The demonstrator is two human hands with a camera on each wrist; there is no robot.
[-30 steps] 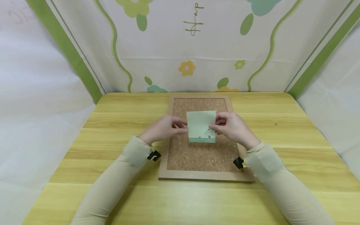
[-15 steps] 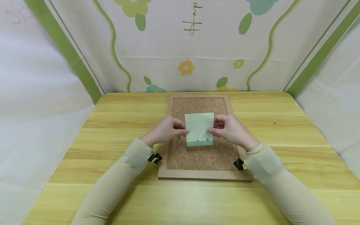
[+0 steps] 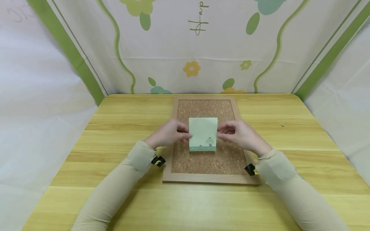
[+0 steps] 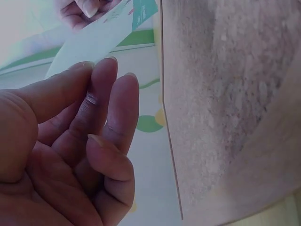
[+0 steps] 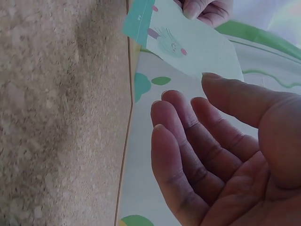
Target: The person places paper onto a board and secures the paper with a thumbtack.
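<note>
The left hand pinches a pale-green square paper note above the wood-framed brown cork board; the right hand — fingers parted, gripping nothing — hovers by its other edge. Positioning, seemingly; next likely calls for keeping it level.

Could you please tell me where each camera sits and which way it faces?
Head: worn on the head, facing forward and down at the note and corkboard; left hand, right hand and sleeves show.
Left wrist: on that wrist, looking past the left hand, which pinches the note, toward the right hand.
Right wrist: on that wrist, looking past the right hand toward the note and left hand.
Shared: both wrist views include the note and corkboard.
</note>
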